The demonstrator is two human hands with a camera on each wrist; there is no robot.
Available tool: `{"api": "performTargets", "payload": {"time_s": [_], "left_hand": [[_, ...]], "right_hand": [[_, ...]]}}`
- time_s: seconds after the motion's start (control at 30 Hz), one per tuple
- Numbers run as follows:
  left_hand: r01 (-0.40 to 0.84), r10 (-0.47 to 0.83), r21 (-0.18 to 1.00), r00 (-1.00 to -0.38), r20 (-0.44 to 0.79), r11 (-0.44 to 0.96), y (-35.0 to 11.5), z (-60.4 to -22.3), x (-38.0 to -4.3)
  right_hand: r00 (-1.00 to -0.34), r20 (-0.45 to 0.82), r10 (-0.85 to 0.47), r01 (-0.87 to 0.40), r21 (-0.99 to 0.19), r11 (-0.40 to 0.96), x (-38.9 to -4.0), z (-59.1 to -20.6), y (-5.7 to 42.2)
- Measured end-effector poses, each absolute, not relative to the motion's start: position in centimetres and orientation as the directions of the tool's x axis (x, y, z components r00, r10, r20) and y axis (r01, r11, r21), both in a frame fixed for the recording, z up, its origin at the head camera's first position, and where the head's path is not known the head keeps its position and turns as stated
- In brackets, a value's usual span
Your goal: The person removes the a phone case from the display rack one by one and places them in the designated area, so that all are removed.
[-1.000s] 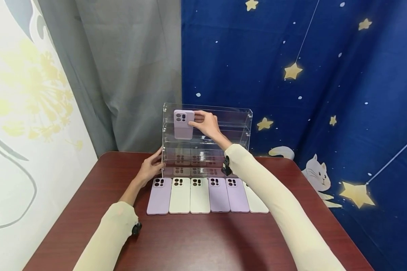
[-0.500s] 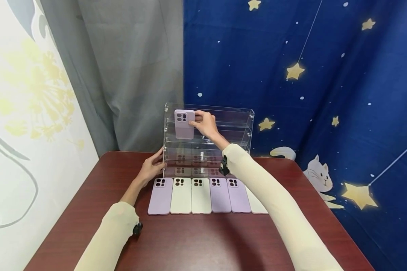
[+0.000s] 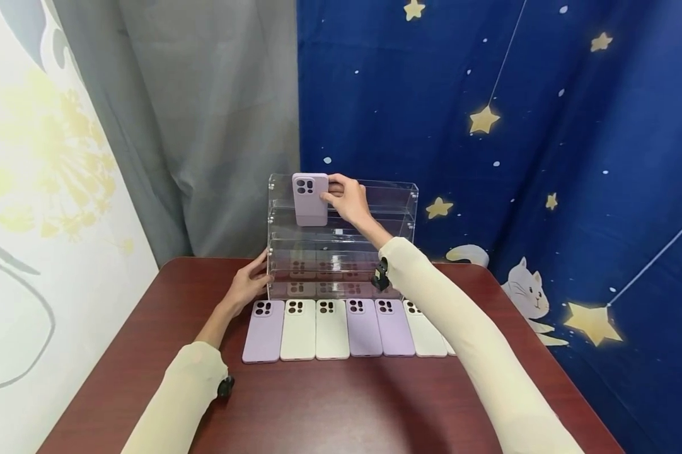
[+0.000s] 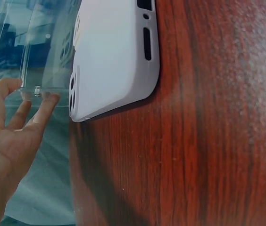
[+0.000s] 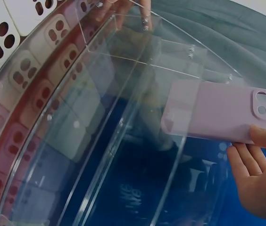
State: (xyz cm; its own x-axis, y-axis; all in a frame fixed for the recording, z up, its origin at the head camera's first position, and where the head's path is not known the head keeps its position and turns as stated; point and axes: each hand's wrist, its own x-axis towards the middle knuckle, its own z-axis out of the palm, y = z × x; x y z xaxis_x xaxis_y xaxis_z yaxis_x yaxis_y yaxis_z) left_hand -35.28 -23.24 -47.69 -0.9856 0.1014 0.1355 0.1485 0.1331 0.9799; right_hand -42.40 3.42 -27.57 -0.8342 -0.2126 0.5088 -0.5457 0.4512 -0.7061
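My right hand (image 3: 349,198) pinches a light purple phone case (image 3: 309,205) by its right edge, thumb on the back face. The case stands upright at the upper left of a clear acrylic display rack (image 3: 386,200), camera cutouts at the top. Its lower end lies behind a clear front panel (image 5: 180,103) in the right wrist view. At the rack's lower left side, my left hand (image 3: 247,287) grips the side edge between thumb and fingers. In the left wrist view, the left fingertips (image 4: 52,99) meet the clear side panel.
Along the rack's foot, purple (image 3: 263,334) and white (image 3: 298,331) phone cases lie side by side on the red-brown table (image 3: 318,410). My right sleeve (image 3: 466,321) covers the row's right end. Grey (image 3: 227,126) and blue (image 3: 398,94) curtains hang behind.
The purple case in my right hand has risen a little against the rack. My left hand stays at the rack's side. The whole view has shifted slightly.
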Motion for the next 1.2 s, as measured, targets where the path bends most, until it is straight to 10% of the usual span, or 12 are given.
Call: {"api": "performTargets", "payload": {"time_s": [1.2], "left_hand": [[0.158,0.123,0.973,-0.983,0.139,0.17,-26.0,-48.1,-35.8]], "right_hand": [[-0.793,0.599,-0.115,-0.558,-0.637,0.531,-40.4,-24.7,14.2]]}}
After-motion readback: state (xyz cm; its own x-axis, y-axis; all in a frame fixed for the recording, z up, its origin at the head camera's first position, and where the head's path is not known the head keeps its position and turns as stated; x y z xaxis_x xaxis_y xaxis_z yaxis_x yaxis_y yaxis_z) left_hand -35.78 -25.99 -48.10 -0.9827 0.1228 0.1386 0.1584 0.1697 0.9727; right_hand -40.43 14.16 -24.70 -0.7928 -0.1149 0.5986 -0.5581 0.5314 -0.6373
